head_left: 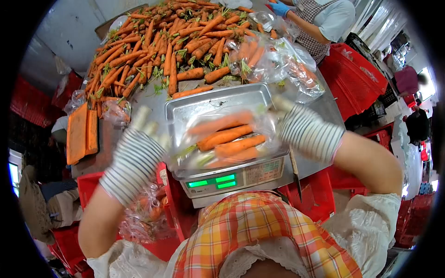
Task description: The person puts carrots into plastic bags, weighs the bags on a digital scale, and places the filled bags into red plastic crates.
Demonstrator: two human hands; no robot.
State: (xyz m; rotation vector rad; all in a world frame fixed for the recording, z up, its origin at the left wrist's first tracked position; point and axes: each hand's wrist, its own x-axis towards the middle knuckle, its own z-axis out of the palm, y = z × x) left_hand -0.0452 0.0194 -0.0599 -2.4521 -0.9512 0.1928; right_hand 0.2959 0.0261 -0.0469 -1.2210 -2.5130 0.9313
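Note:
A metal weighing tray [174, 109] on a digital scale [259, 173] holds several carrots [227, 137] in a clear plastic bag; bag and carrots are partly blurred. My left hand [134, 157], in a striped white glove, is beside the tray's left edge with its fingers apart. On the other side, my right hand [308, 129], gloved alike, is at the tray's right edge, close to the bag. Its fingers are stretched out but smeared by motion, and I cannot tell whether they touch the plastic. The scale's green display [217, 181] is lit, its digits unreadable.
A large heap of loose carrots [171, 41] covers the table's far side, with bagged carrots [301, 69] to its right. A knife [295, 173] lies right of the scale. An orange tray [82, 134] is at left; red crates [352, 81] surround the table. A co-worker's blue-gloved hand [279, 8] shows beyond.

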